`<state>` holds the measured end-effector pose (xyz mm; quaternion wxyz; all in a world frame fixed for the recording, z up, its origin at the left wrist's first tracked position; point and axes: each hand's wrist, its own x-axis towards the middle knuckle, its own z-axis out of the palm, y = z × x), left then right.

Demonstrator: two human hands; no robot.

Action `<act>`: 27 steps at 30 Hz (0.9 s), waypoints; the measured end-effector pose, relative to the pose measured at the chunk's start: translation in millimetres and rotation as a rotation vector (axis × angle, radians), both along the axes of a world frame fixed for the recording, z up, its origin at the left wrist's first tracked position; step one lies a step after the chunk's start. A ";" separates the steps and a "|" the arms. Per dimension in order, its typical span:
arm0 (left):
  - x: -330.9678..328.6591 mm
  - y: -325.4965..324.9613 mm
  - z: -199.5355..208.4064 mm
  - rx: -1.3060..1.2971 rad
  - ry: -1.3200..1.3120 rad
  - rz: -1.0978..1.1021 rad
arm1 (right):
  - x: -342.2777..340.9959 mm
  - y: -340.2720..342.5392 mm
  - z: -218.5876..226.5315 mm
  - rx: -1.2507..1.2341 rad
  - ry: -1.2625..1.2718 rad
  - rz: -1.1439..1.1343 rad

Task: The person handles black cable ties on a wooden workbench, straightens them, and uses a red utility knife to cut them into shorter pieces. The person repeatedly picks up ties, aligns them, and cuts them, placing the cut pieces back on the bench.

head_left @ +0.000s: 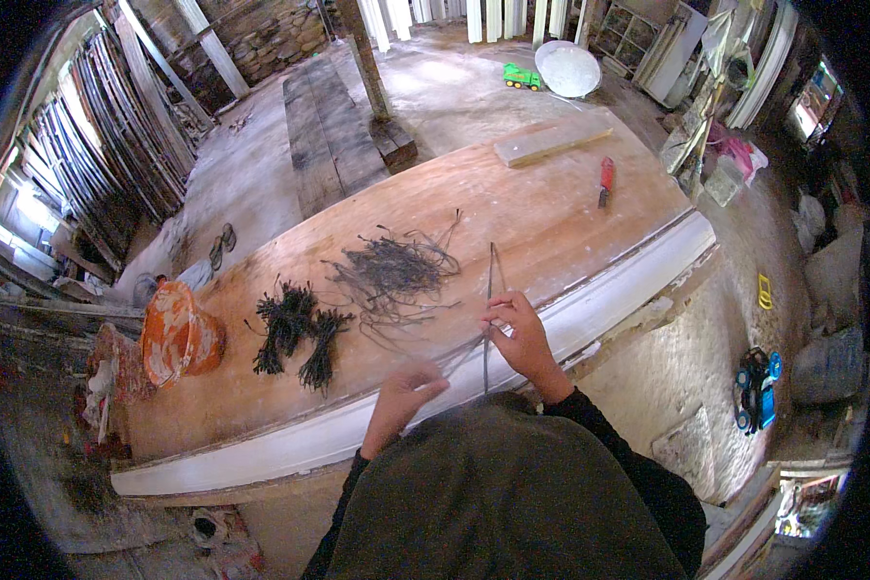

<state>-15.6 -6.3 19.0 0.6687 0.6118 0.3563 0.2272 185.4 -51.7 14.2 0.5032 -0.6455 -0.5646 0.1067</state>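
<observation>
Between the thumb and fingers of my right hand (517, 338) is a dark cord (494, 269), closed on near its middle. One part of it stands up above the fingers and another hangs down below them. A thin strand also slants from there towards my left hand (408, 396), which is blurred by motion, so whether its fingers grip the strand cannot be made out. Beyond my hands, a loose tangle of dark cords (396, 269) lies on the wooden board (512, 217). To its left are bunched, knotted dark cords (285, 319) and a smaller bundle (324, 356).
An orange, white-smeared bucket (176, 333) stands at the board's left end. A red-handled tool (606, 182) and a flat strip (554, 140) lie at the far right. A white edge (638, 282) runs along the near side. Toy vehicles, one a blue truck (759, 390), stand on the floor.
</observation>
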 end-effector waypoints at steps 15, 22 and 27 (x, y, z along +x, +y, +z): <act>-9.7 22.2 -43.1 0.351 0.198 0.433 | -18.7 -11.5 18.4 -0.486 0.931 0.801; -1.1 11.6 -26.7 0.347 -0.039 -0.140 | -17.6 -3.1 12.8 -0.272 0.307 0.279; 6.2 4.4 -7.3 0.242 -0.252 -0.488 | -10.0 4.4 -6.9 -0.066 0.051 0.004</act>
